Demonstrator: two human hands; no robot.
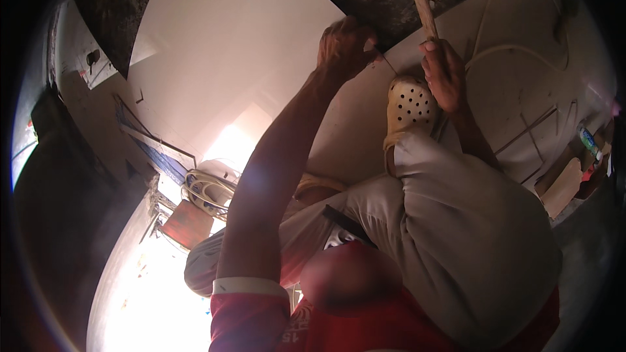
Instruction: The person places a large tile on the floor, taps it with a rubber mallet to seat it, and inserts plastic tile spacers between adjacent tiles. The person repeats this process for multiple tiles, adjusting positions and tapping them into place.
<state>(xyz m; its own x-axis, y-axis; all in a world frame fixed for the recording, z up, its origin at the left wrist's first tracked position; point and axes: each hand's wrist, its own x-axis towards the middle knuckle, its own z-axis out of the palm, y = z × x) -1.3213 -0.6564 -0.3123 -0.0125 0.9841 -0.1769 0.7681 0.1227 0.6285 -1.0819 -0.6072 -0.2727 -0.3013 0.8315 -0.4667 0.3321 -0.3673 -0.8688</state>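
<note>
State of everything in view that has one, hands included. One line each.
Left hand: fingers bent near the white sheet's edge; grip unclear
Right hand: closed around the wooden handle
Wooden handle: held, slanted; blue-green material near its far end
White sheet: lying down, partly sunlit
Pale clog: worn on a foot
Pale coil: wound in loops
Pale cable: loose, uncoiled
Box: open, items inside

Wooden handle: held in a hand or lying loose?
Held: the right hand closes around the near end of the wooden handle. Whether the far end touches anything, I cannot tell; that area is unclear.
</note>
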